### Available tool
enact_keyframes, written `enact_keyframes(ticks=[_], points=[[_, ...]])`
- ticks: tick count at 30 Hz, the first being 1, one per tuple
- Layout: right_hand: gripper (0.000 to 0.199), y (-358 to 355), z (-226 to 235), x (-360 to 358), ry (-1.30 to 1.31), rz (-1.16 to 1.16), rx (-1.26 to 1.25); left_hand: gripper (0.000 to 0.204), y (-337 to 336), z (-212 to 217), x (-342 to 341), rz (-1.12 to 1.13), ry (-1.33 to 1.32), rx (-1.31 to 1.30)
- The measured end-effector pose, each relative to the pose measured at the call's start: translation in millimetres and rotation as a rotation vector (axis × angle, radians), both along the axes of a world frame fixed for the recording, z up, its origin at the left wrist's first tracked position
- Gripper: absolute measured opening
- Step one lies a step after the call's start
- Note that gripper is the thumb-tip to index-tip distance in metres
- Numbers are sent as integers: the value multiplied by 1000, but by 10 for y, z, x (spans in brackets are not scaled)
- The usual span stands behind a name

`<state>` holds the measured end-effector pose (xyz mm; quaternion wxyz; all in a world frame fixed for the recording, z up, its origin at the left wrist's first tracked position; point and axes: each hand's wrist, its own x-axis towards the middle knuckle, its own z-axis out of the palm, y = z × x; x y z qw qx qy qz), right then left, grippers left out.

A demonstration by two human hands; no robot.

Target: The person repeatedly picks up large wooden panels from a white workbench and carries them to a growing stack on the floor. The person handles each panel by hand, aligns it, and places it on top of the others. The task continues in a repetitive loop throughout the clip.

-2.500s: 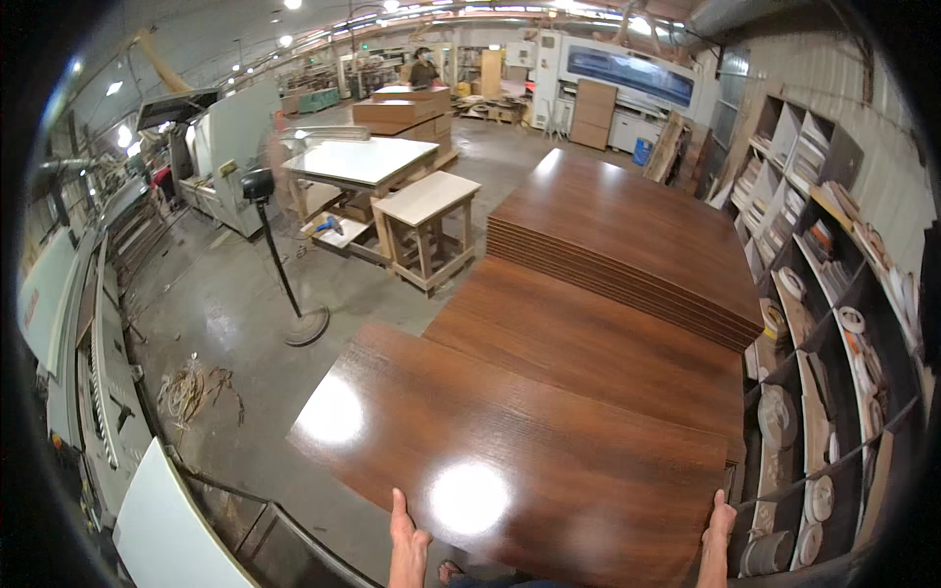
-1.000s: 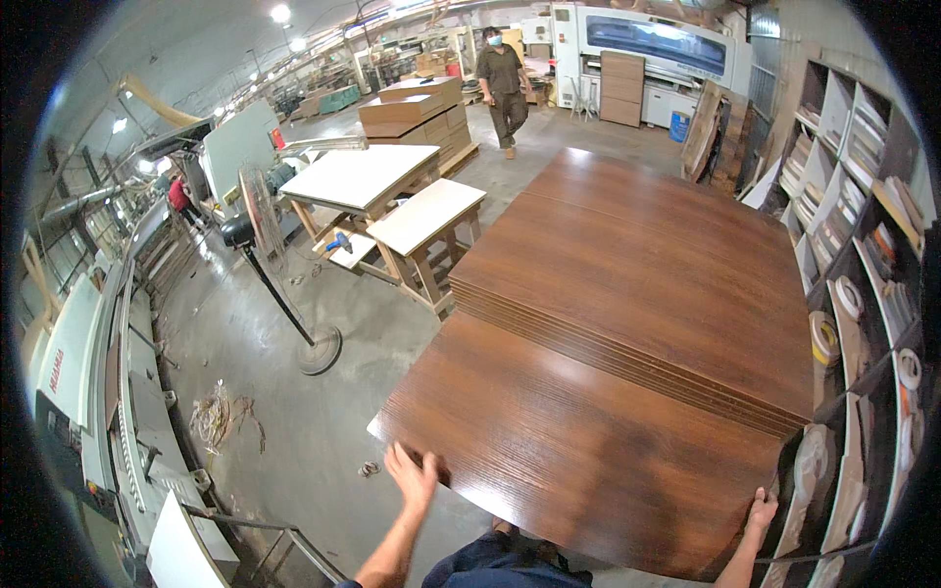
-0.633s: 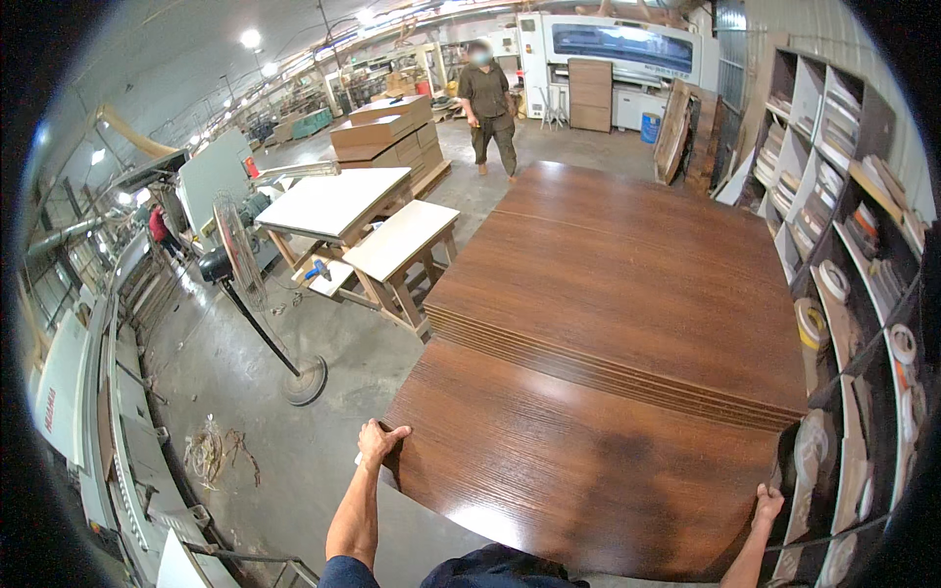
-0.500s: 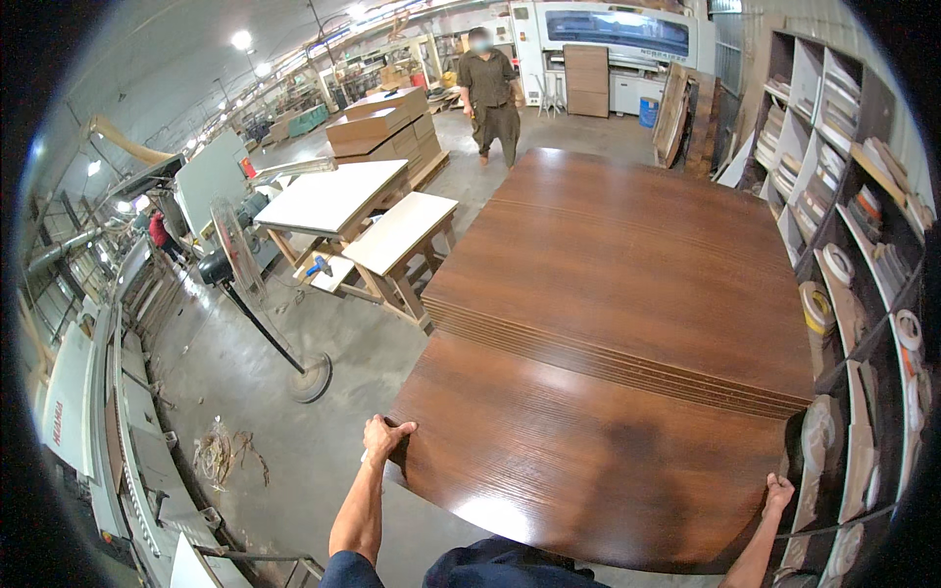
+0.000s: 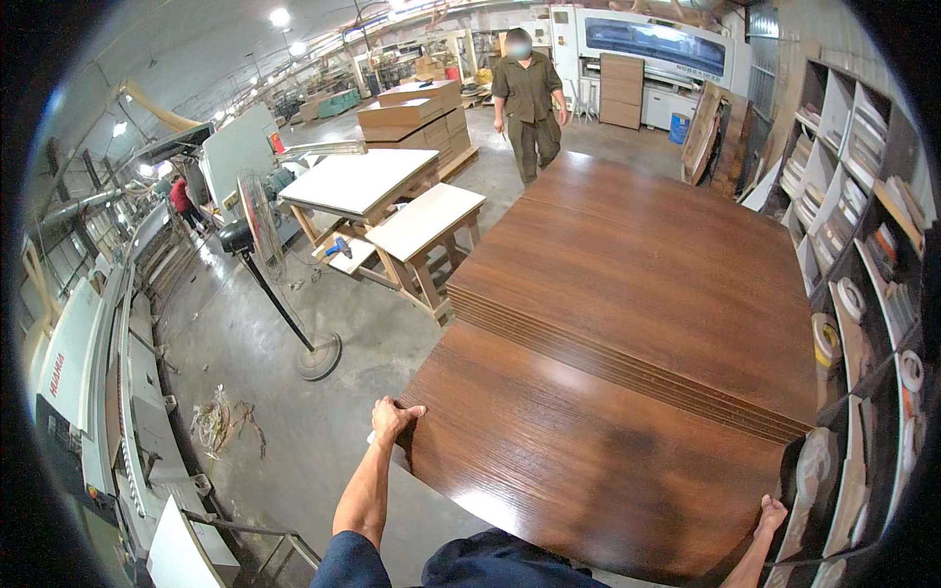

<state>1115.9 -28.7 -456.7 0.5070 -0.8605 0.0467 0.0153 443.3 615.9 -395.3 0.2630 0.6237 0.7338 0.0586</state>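
Note:
A dark brown wood-grain panel (image 5: 588,451) lies nearly flat in front of me, its near edge close to my body. My left hand (image 5: 394,421) is closed round its left edge, the thumb on the top face. On the opposite edge, my right hand (image 5: 771,514) grips the panel near its right corner; part of those fingers is hidden beneath. Just past the panel rises a stack of matching brown panels (image 5: 647,294), with several layered edges showing along its near side. What supports the near panel is hidden.
A person (image 5: 529,93) stands beyond the stack. Shelves with edging rolls (image 5: 853,294) line the right side. To the left are a white-topped workbench (image 5: 363,181), a lower bench (image 5: 426,220), a pedestal fan (image 5: 319,358), tangled strips (image 5: 221,421) on the floor and a long machine (image 5: 74,363).
The person beyond the stack has walked closer. My view has turned slightly left, so the surroundings sit farther right. Both hands keep their hold on the panel.

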Motion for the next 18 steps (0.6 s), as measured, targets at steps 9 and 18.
enact_keyframes(ticks=[9, 18], points=[[54, 209, 247, -250, 108, -40, -501, 85, -722, -40, 166, 17, 126, 413], [59, 1145, 460, -1813, -425, 462, -511, 75, -1906, -1026, 237, 944, -1862, 208]])
